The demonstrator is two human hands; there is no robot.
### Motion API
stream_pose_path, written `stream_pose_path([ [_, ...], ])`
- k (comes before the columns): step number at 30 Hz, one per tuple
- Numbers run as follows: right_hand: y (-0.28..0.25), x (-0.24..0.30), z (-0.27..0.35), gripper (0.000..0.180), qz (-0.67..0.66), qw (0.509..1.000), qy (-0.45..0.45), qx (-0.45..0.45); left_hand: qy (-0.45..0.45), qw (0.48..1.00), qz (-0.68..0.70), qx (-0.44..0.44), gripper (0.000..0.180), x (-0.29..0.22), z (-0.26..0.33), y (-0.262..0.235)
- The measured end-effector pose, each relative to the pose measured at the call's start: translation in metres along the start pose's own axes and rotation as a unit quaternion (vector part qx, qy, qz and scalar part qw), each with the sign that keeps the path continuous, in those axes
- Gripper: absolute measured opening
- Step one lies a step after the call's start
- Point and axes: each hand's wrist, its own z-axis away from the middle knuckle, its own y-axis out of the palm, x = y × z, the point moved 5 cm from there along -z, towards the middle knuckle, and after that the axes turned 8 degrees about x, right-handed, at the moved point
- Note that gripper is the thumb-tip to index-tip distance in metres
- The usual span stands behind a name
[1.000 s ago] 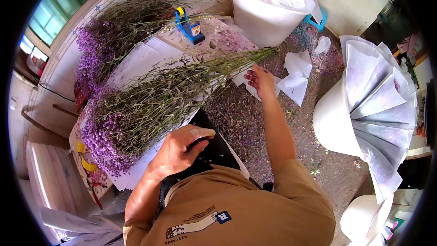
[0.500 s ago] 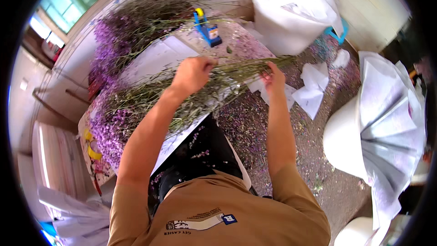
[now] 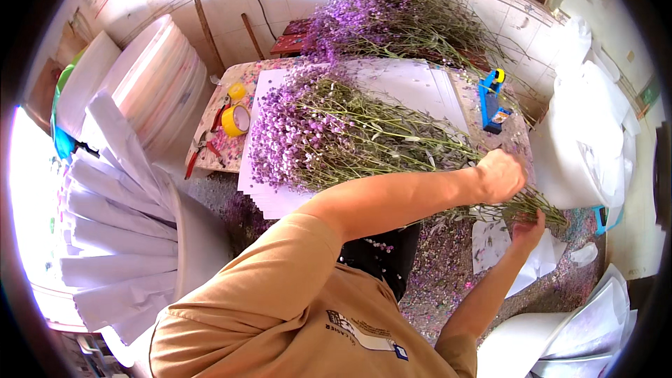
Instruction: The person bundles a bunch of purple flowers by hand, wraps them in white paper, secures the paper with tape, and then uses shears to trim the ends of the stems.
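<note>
A large bunch of purple flowers [image 3: 301, 136] lies across the white paper sheets [image 3: 413, 84] on the table, blooms to the left and bare stems to the right. The stems run past the table's right edge. My left hand [image 3: 502, 175] is closed in a fist at the stems, with its fingertips turned out of sight. Just nearer to me, my right hand [image 3: 528, 229] grips the stems from below close to their ends. A second purple bunch [image 3: 392, 17] lies beyond the paper. On the table's right stands a blue tape dispenser [image 3: 492, 101] with yellow tape.
On the table's left lie a yellow tape roll [image 3: 236, 120] and red-handled cutters [image 3: 203, 150]. A white bucket of rolled paper [image 3: 199, 245] stands at left, with stacked tubs [image 3: 150, 84] behind. Another white bucket [image 3: 574, 147] is at right. Petals and paper scraps [image 3: 532, 259] litter the floor.
The view has turned left, bringing the paper-filled bucket and stacked tubs into sight. My left hand has moved along the stems toward their ends, closer to my right hand.
</note>
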Motion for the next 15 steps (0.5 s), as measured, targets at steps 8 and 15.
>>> stream_pose_path([
  [8, 0.031, -0.001, -0.016, 0.025, 0.069, 0.99, -0.073, -0.103, 0.045, 0.998, -0.012, 0.038, 0.019, -0.012, 0.019, 0.024],
  [15, -0.045, 0.015, -0.076, 0.023, 0.238, 0.931, -0.075, -0.265, 0.072, 0.991, -0.114, -0.011, 0.026, -0.02, 0.023, 0.0],
])
